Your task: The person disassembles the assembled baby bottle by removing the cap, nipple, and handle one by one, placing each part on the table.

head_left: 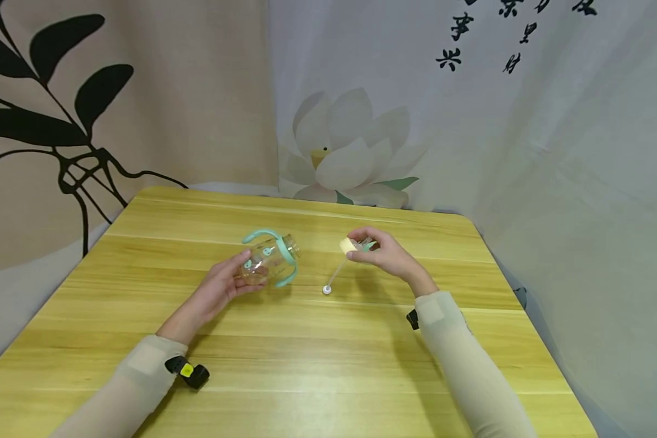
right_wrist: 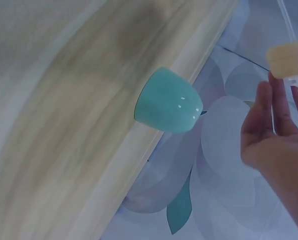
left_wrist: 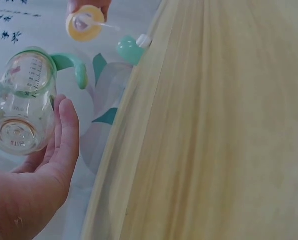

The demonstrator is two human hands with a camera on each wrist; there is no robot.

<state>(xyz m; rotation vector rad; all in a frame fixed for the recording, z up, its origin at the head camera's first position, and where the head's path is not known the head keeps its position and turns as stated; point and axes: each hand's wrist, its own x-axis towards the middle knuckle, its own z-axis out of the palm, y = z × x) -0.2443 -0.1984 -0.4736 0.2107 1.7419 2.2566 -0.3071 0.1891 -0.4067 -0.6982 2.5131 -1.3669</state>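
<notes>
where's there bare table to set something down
Bare: the table between left sleeve and right sleeve, near side; also outside each sleeve, out to the side edges.
Crowded: far-middle, where the left grip holds the bottle, the right grip the cream top with its straw, and a mint cap sits nearby.

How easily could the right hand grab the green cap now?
Probably not without freeing itself: the right hand holds the yellow collar, though the green cap stands nearby on the table, apparently uncovered.

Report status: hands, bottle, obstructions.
Left hand holds bottle, tilted, uncapped. Right hand pinches yellow collar. Straw dangles between hands. Cap on table.
</notes>
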